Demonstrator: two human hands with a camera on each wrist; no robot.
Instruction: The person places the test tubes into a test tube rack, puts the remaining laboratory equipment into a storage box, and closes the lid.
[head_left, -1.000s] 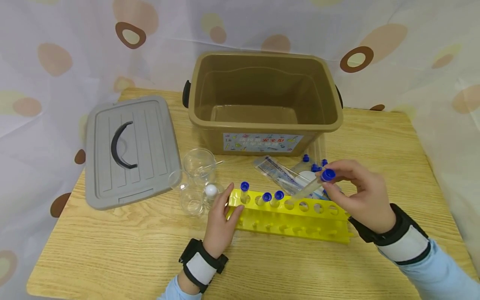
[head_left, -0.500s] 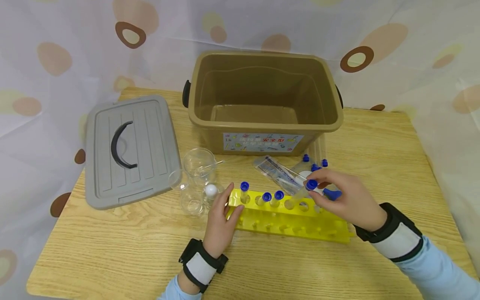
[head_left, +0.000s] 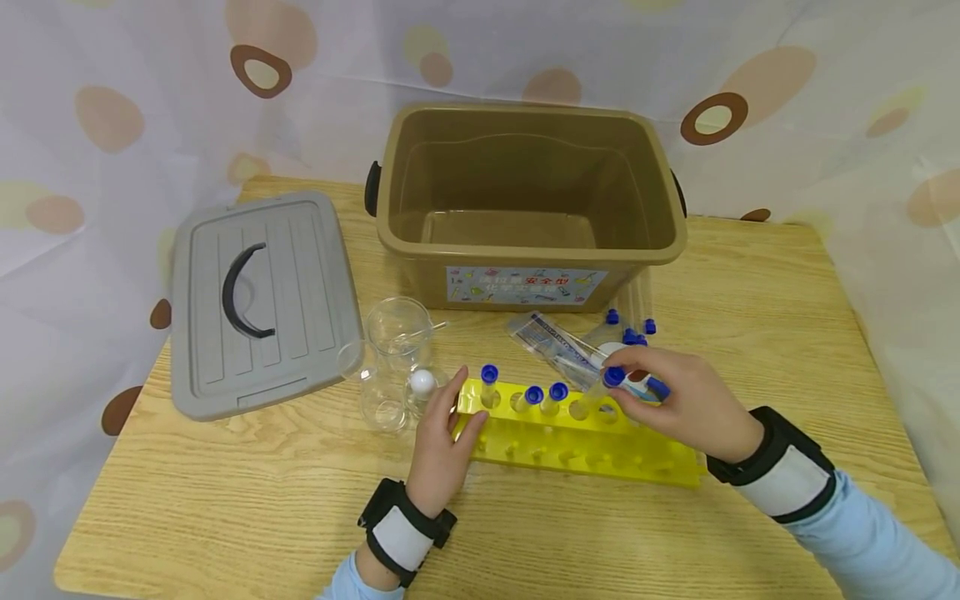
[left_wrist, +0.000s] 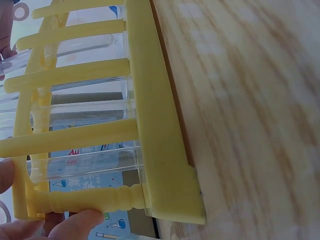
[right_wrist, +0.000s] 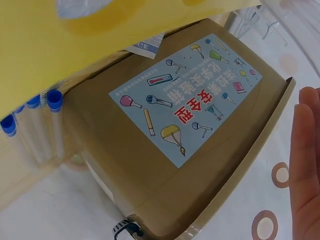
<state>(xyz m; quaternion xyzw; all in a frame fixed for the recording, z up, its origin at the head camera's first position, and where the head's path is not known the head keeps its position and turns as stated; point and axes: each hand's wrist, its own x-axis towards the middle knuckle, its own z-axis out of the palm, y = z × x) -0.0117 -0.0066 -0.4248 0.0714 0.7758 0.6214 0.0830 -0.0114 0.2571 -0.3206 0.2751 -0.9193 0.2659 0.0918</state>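
My left hand (head_left: 442,454) grips the left end of a yellow test tube rack (head_left: 577,468); the left wrist view shows fingertips (left_wrist: 82,222) at its end post. My right hand (head_left: 693,404) pinches a clear test tube by its blue cap (head_left: 614,377) above the rack's right half. That tube tilts, its lower end in or at a middle hole; the exact seating is unclear. Three blue-capped tubes (head_left: 533,395) stand in the rack's left holes. In the right wrist view my fingers (right_wrist: 306,165) show at the right edge.
Behind the rack stands an open brown bin (head_left: 525,254). A grey lid (head_left: 300,292) lies at left, near clear glassware (head_left: 397,321) and a white-topped vessel (head_left: 422,382). Plastic packets (head_left: 551,337) and more blue-capped tubes (head_left: 633,337) lie between rack and bin.
My right hand has moved left and slightly down with the test tube, which stands more upright over the rack. My left hand has stayed on the rack's end.
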